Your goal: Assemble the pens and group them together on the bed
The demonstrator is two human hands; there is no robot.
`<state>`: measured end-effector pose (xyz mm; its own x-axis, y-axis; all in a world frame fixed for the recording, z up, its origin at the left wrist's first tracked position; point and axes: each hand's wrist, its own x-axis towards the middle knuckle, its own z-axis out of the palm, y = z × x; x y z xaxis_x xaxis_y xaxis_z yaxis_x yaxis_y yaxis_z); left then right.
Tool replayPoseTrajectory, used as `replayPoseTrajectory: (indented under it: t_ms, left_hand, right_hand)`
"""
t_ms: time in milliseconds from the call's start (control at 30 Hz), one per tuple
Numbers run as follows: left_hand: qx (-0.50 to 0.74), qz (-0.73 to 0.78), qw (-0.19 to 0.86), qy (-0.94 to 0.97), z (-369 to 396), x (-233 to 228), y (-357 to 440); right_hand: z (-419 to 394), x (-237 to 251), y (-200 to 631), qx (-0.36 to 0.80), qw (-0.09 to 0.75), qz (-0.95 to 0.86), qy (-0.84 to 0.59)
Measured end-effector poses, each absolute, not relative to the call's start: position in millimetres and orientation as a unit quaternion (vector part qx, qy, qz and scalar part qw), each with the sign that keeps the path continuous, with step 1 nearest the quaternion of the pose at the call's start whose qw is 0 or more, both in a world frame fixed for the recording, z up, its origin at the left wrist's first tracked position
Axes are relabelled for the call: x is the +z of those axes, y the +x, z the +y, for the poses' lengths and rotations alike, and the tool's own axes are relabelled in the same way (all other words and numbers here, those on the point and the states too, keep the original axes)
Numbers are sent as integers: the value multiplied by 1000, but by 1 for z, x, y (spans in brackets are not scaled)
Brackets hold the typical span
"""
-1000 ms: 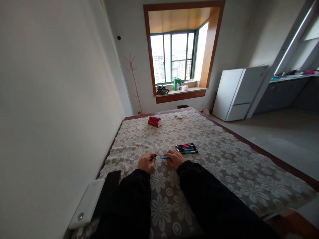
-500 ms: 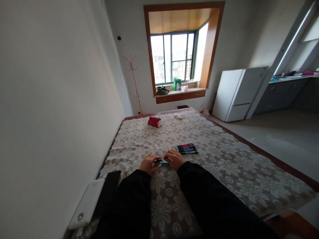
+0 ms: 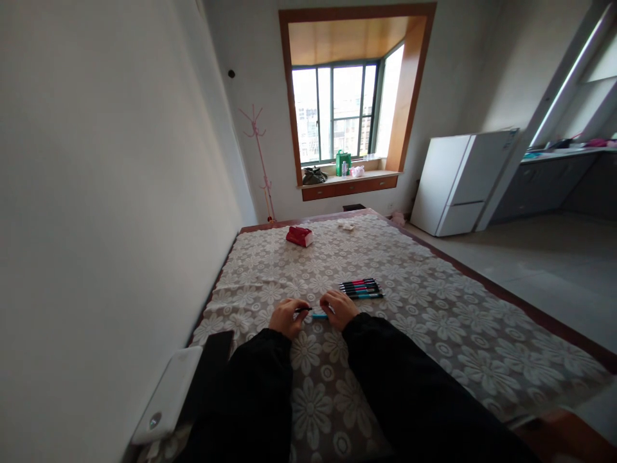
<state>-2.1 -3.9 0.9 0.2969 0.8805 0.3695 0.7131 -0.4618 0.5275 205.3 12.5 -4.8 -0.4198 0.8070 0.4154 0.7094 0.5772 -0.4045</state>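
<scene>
Left hand [image 3: 288, 317]: curled on the flowered bedspread [image 3: 434, 321], pinching a dark pen part [image 3: 303, 310].
Right hand [image 3: 340, 308]: fingers closed on the blue pen [image 3: 319, 316], just beside the left.
Pen row [image 3: 361, 287]: near the right hand.
Red packet [image 3: 299, 235]: well beyond.
White device [image 3: 166, 395]: at the wall-side edge.

On the bed [image 3: 434, 334], the pens [image 3: 361, 288] lie just right of the hands, a box [image 3: 299, 236] well beyond them. A slab [image 3: 166, 395], perhaps a device, lies at the left edge.
</scene>
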Motion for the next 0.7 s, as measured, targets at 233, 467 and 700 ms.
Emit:
replayPoseTrajectory:
  t_ms: [233,467,700]
  left_hand:
    - [308,516,120,790,-8,10,-3]
    - [312,525,127,782,-11,19,-2]
    - [300,550,131,768,-12,21,-3]
  right_hand:
    - [14,-6,206,88,295,-825,-474]
    - [18,-9,207,95,308,-809,-492]
    - [19,-11,209,97,315,-801,-500]
